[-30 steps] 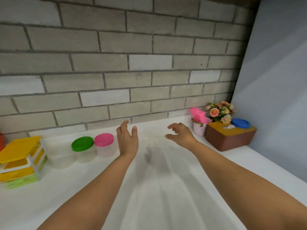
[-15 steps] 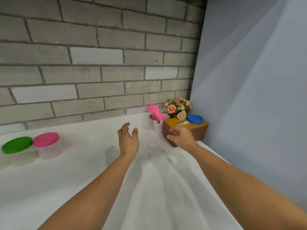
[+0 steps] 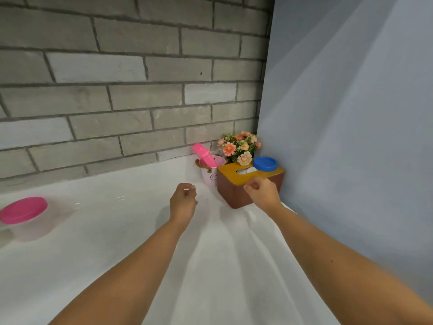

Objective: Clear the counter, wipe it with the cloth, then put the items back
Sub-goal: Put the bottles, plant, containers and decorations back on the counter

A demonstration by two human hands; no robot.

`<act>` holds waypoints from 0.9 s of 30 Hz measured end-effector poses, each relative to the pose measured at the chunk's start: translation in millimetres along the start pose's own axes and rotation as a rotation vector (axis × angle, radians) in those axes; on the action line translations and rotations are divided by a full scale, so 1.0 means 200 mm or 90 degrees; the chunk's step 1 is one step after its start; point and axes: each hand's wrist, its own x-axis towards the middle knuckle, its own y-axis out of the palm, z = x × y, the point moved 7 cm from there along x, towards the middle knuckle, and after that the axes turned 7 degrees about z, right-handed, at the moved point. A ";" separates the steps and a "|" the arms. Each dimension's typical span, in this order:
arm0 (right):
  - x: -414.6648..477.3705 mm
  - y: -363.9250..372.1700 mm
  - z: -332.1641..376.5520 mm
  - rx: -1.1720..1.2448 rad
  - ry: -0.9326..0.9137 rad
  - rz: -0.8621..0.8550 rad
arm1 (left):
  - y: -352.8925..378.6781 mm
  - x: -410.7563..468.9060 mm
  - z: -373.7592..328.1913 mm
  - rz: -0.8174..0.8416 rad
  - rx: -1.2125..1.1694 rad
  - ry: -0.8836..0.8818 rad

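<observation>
While both hands hover over the white counter [image 3: 117,254] | left hand [image 3: 184,200]: fingers loosely curled, holding nothing | right hand [image 3: 263,192]: fingers curled at brown tissue box with yellow top [image 3: 232,194], grip unclear | box in far right corner, round blue lid [image 3: 265,163] on top

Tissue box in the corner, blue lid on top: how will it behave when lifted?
Tissue box looks rigid and squat: probably lifts without flexing or tipping. Blue lid seems only resting on top; a tilt would likely slide it off. Pink cup stands close beside, so a sideways push may bump it.
</observation>
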 end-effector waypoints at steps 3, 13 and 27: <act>0.09 -0.05 -0.08 -0.002 0.009 -0.052 | 0.08 0.06 0.03 0.009 -0.002 -0.028; 0.45 -0.19 -0.35 0.010 0.089 -0.068 | 0.40 0.26 0.06 0.022 0.033 -0.094; 0.61 -0.15 -0.51 0.161 0.110 -0.064 | 0.73 0.23 0.06 0.056 -0.004 -0.124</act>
